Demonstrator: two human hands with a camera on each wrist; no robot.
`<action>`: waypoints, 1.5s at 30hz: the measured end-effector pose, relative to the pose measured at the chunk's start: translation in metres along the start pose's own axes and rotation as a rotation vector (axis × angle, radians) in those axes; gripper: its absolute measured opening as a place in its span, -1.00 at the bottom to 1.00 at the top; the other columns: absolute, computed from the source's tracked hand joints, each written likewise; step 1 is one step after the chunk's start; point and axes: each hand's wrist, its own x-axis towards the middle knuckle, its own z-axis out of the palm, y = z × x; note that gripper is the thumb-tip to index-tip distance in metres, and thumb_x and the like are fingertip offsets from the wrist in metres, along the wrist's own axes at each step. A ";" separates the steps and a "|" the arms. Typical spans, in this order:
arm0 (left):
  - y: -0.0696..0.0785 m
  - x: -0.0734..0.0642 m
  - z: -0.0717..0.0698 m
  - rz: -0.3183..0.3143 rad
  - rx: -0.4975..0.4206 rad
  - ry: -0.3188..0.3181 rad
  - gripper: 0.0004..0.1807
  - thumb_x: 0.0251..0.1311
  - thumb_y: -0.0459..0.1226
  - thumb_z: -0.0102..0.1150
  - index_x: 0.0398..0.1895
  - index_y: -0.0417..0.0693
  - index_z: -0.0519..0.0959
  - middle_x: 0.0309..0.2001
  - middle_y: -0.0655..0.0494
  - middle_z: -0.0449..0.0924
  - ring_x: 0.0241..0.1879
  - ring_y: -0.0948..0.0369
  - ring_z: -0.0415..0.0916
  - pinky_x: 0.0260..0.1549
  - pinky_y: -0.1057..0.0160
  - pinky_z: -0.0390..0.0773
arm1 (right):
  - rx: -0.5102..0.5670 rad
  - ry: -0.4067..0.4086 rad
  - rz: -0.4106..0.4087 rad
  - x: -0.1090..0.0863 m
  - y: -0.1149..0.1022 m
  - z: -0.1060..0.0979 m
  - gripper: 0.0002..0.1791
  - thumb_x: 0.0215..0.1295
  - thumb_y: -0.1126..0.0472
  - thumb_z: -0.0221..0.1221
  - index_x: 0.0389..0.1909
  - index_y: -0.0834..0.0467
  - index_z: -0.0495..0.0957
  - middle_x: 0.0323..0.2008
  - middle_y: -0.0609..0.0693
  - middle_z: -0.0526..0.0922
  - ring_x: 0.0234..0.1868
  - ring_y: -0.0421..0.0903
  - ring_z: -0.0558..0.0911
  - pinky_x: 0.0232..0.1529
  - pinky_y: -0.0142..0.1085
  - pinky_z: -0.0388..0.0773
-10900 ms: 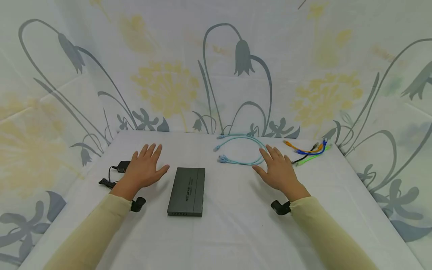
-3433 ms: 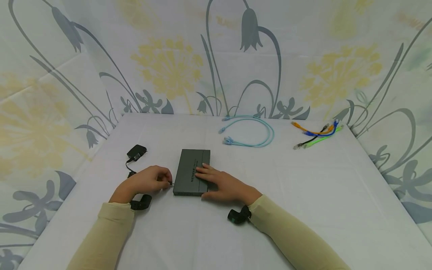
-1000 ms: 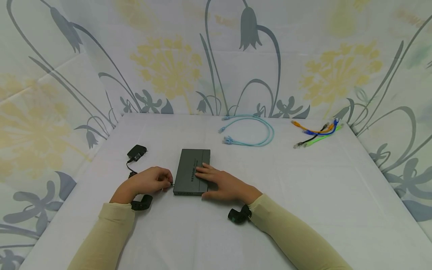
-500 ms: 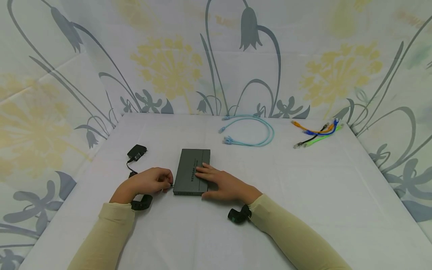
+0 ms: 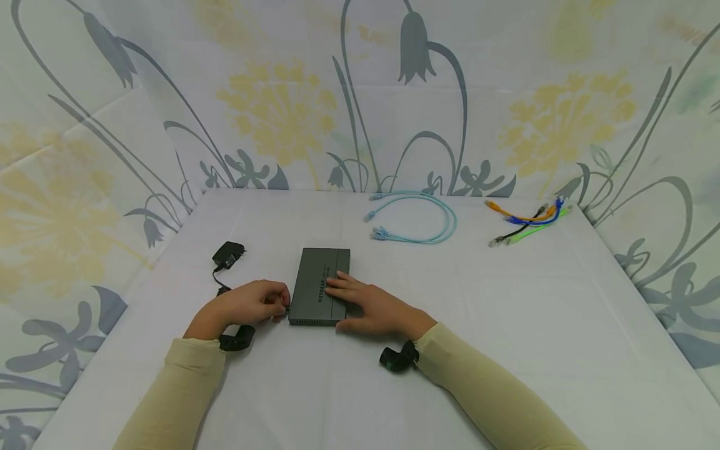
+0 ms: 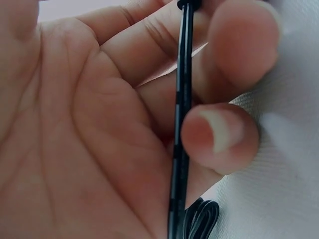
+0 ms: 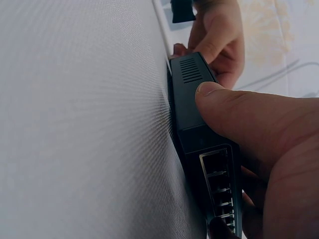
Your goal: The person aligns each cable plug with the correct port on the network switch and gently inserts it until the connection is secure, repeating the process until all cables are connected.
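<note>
A dark grey NETGEAR network switch point(image 5: 315, 269) lies flat on the white cloth. My left hand point(image 5: 253, 302) pinches the small black plug of a power adapter cable at the switch's left side; fingers hide most of the plug. In the left wrist view the thin black cable point(image 6: 183, 89) runs down across the palm to a folded bundle point(image 6: 202, 219). My right hand point(image 5: 368, 307) holds the switch, fingers over its top and thumb on the vented near end. The right wrist view shows a row of ports point(image 7: 218, 181) on the switch's right side.
The black power adapter point(image 5: 227, 255) lies behind my left hand, cable leading towards it. Light-blue network cables point(image 5: 433, 240) curve at the back middle. Short orange, blue, black and green cables point(image 5: 531, 222) lie at the back right. A flowered cloth point(image 5: 360, 94) hangs behind.
Over the last second my left hand has edged right, bringing the plug closer against the switch. Long before, both hands were spread above the table. The right hand has stayed put lately.
</note>
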 end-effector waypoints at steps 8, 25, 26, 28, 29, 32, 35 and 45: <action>-0.002 0.000 0.001 0.009 0.024 0.018 -0.94 0.28 -0.32 0.06 -0.23 -0.05 0.51 -0.55 0.19 0.55 -0.61 0.25 0.36 -0.55 0.25 0.44 | 0.016 -0.007 -0.005 0.000 -0.001 0.000 -0.20 0.29 -0.15 0.20 0.49 -0.06 0.15 0.53 -0.24 0.03 0.57 -0.21 -0.14 0.47 -0.09 0.13; 0.001 0.001 0.000 0.045 0.022 0.030 -0.95 0.28 -0.31 0.12 -0.25 -0.08 0.53 -0.48 0.18 0.61 -0.53 0.27 0.36 -0.54 0.30 0.40 | 0.014 -0.006 0.006 0.000 -0.002 -0.001 -0.21 0.29 -0.12 0.21 0.49 -0.05 0.17 0.53 -0.25 0.04 0.57 -0.22 -0.14 0.47 -0.11 0.14; 0.002 0.001 0.000 0.050 0.024 0.034 -0.95 0.27 -0.30 0.13 -0.25 -0.08 0.53 -0.48 0.18 0.62 -0.53 0.27 0.36 -0.54 0.30 0.39 | 0.015 -0.005 0.006 0.000 -0.002 -0.001 -0.21 0.29 -0.13 0.21 0.49 -0.05 0.17 0.53 -0.25 0.04 0.57 -0.22 -0.14 0.47 -0.10 0.15; 0.003 0.000 -0.001 0.051 0.019 0.036 -0.94 0.26 -0.29 0.15 -0.26 -0.09 0.54 -0.48 0.16 0.62 -0.52 0.27 0.36 -0.53 0.30 0.39 | 0.018 -0.005 0.007 0.000 -0.002 -0.001 -0.21 0.29 -0.13 0.21 0.49 -0.06 0.16 0.53 -0.26 0.03 0.57 -0.22 -0.14 0.47 -0.11 0.15; 0.004 0.000 -0.001 0.048 0.015 0.036 -0.94 0.26 -0.30 0.16 -0.26 -0.10 0.54 -0.48 0.16 0.63 -0.52 0.26 0.36 -0.53 0.30 0.39 | 0.017 -0.005 0.006 0.000 -0.002 -0.001 -0.21 0.29 -0.13 0.21 0.49 -0.06 0.16 0.53 -0.26 0.03 0.57 -0.22 -0.14 0.47 -0.11 0.15; 0.003 0.000 0.000 0.039 -0.004 0.033 -0.93 0.27 -0.29 0.16 -0.26 -0.10 0.54 -0.48 0.15 0.63 -0.52 0.25 0.37 -0.54 0.30 0.39 | 0.017 -0.004 0.003 0.000 -0.002 -0.001 -0.20 0.28 -0.13 0.22 0.49 -0.05 0.17 0.52 -0.25 0.04 0.57 -0.21 -0.14 0.47 -0.11 0.15; 0.002 0.000 0.000 0.034 -0.026 0.023 -0.93 0.28 -0.30 0.13 -0.25 -0.12 0.54 -0.46 0.13 0.64 -0.52 0.25 0.38 -0.53 0.30 0.40 | 0.012 -0.002 0.002 -0.001 -0.003 -0.001 -0.20 0.28 -0.13 0.22 0.48 -0.05 0.17 0.52 -0.24 0.04 0.57 -0.19 -0.13 0.47 -0.10 0.15; 0.000 0.002 -0.001 0.017 -0.070 -0.005 -0.90 0.32 -0.33 0.06 -0.22 -0.17 0.54 -0.41 0.10 0.66 -0.47 0.22 0.45 -0.51 0.29 0.46 | 0.006 -0.006 0.004 0.000 -0.005 -0.003 -0.20 0.28 -0.12 0.22 0.48 -0.02 0.18 0.52 -0.22 0.05 0.57 -0.19 -0.14 0.47 -0.10 0.13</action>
